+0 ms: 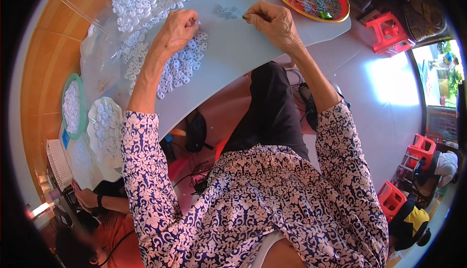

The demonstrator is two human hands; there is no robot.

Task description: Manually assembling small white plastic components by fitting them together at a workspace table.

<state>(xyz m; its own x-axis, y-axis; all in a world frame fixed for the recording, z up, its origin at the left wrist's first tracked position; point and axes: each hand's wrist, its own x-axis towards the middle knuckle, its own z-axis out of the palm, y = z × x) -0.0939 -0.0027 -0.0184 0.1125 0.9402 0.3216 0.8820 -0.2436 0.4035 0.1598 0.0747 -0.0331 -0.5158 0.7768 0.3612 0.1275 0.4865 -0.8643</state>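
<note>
Over the left part of the grey-white table (231, 49), my left hand (177, 29) is closed, its fingertips curled together. Whatever it pinches is too small to make out. Beneath and beside that wrist lie many small white plastic pieces with holes (182, 66). My right hand (275, 25) is also closed, thumb and forefinger pressed together at a dark tip, and I cannot make out what is between them. Between the two hands, nearer the right one, sits a little heap of small grey metal pieces (226, 12).
A red tray with a yellow rim (348, 15) holds more metal pieces at the far right. A larger white heap (141, 0) lies far left. A green basket (84, 110) and a scalloped white dish (119, 115) hold white pieces. Another person (116, 234) sits lower left; red stools (389, 29) stand right.
</note>
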